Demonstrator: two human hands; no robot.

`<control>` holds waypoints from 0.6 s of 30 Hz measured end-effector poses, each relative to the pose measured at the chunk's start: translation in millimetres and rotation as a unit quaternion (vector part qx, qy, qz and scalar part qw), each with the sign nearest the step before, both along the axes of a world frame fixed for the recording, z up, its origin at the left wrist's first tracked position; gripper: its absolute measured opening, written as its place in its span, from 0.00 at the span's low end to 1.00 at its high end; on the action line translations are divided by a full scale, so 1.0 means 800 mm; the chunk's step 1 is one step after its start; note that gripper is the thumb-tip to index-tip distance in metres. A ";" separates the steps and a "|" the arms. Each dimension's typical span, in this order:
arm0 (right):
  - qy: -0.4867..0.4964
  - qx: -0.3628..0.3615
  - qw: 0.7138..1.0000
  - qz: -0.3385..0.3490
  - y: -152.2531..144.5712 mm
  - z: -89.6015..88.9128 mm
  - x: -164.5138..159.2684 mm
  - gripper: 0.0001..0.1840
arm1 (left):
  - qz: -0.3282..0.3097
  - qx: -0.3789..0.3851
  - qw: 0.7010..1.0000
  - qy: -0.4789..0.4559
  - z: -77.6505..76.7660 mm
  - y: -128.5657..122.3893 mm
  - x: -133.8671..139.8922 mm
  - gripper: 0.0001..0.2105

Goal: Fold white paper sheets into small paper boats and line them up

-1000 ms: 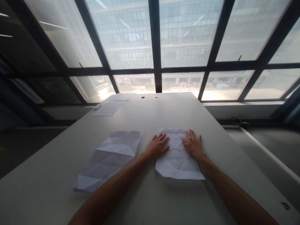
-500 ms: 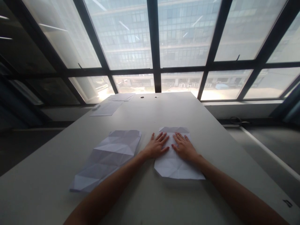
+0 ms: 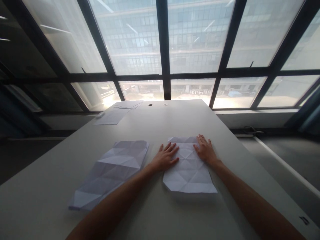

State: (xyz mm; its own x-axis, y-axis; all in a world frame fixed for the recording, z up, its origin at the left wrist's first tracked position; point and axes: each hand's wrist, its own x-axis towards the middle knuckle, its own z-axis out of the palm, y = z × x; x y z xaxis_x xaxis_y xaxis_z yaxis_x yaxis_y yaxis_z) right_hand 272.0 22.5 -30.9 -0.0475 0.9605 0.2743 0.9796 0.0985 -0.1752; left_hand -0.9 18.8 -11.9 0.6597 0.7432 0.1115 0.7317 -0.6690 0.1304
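Note:
A white sheet of paper [image 3: 188, 170], marked with crossing fold creases, lies in front of me on the table. On its left edge my left hand [image 3: 165, 156] rests flat with the fingers spread. My right hand [image 3: 205, 150] lies open over the sheet's upper right edge, fingertips pointing away from me. To the left is a second creased paper [image 3: 117, 166], larger, with raised folds; it looks like more than one layer. My left forearm passes over its lower right side.
The white table [image 3: 160, 123] runs toward large windows with dark frames [image 3: 166, 50]. Flat papers [image 3: 111, 116] lie at its far left edge, with a small pale object at their side. Two small holes [image 3: 150, 105] pierce the far end. A cable [image 3: 252, 129] lies beyond the right edge.
My right hand has slid right and slightly away, from the sheet's middle to its right edge, uncovering the creased centre. My left hand has stayed nearly in place.

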 end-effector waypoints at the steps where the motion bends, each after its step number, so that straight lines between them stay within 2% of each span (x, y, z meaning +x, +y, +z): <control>1: -0.001 0.016 1.000 0.008 -0.004 0.004 -0.004 0.30 | 0.013 0.004 1.000 -0.009 -0.002 0.002 0.000 0.29; 5: 0.007 0.040 0.995 0.094 -0.028 0.017 -0.031 0.26 | 0.066 0.044 0.995 -0.062 -0.002 0.011 0.001 0.24; 9: 0.022 -0.043 0.986 0.157 -0.048 0.018 -0.059 0.29 | 0.066 0.068 0.988 -0.119 0.004 0.011 0.004 0.17; 12: 0.013 -0.070 0.985 0.157 -0.050 0.015 -0.067 0.31 | 0.043 0.046 0.991 -0.118 0.004 0.004 0.009 0.18; 18: 0.005 -0.067 0.992 0.109 -0.040 0.011 -0.059 0.31 | -0.020 -0.004 0.999 -0.028 0.003 -0.007 0.012 0.25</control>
